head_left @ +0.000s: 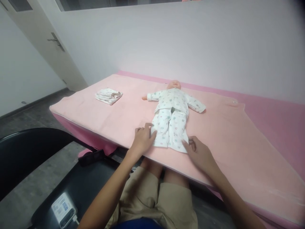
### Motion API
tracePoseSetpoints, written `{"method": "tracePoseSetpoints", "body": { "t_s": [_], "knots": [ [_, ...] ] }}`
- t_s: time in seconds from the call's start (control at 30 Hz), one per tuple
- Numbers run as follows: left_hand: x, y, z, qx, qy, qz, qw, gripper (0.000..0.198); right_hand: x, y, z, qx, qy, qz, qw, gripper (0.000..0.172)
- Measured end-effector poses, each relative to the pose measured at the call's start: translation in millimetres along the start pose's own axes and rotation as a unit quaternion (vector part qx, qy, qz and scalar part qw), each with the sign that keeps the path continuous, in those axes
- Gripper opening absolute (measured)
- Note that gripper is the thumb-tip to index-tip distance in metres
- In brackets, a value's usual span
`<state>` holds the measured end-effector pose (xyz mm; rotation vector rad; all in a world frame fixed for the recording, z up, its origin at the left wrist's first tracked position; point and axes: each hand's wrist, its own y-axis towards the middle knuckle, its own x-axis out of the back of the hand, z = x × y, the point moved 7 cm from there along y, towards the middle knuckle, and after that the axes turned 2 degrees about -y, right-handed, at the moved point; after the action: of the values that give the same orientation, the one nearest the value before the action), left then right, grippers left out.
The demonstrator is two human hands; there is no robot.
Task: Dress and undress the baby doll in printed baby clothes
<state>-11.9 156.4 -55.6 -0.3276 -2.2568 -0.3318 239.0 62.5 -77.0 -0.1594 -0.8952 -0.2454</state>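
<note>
A baby doll [172, 105] lies on its back on a pink blanket [226, 136], dressed in a white patterned top and trousers. My left hand [142, 138] rests at the hem of the doll's left trouser leg [162, 127], fingers curled onto the cloth. At the hem of the other trouser leg [177, 130] is my right hand [199, 152], fingers bent and pinching the fabric edge. The doll's arms are spread sideways.
A folded patterned cloth [108, 95] lies on the blanket at the far left. A white wall runs behind the pink table [274, 108]. A black chair [28, 152] stands to the left, with a small white device [64, 209] on a black surface.
</note>
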Motion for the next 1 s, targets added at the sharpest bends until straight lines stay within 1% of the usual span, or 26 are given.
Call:
{"method": "tracePoseSetpoints", "body": {
  "t_s": [0.13,0.2,0.33,0.43,0.63,0.83,1.0],
  "knots": [
    [0.8,-8,2,0.001,-0.004,-0.015,1.0,0.032,2,1,-5,-0.025,0.047,-0.021,0.998,0.045],
    [-0.1,-11,3,-0.001,-0.002,-0.021,1.0,0.032,2,1,-6,-0.03,0.052,-0.021,0.998,0.047],
    [-2.2,-17,3,-0.007,0.004,-0.035,0.999,0.032,0,3,-3,-0.015,0.007,0.001,1.0,0.048],
    [-3.6,-19,3,-0.01,0.002,-0.044,0.999,0.032,-1,5,1,-0.004,-0.01,0.011,1.0,0.046],
    [-3.5,-18,4,-0.01,-0.022,-0.041,0.999,0.032,3,5,2,-0.006,0.001,0.009,1.0,0.043],
    [1.4,-19,3,-0.011,-0.05,-0.033,0.998,0.034,13,-2,-5,-0.012,0.049,-0.002,0.999,0.044],
    [2.6,-24,5,-0.008,-0.029,-0.037,0.999,0.031,15,-11,-15,-0.024,0.008,-0.004,1.0,0.047]
  ]
}}
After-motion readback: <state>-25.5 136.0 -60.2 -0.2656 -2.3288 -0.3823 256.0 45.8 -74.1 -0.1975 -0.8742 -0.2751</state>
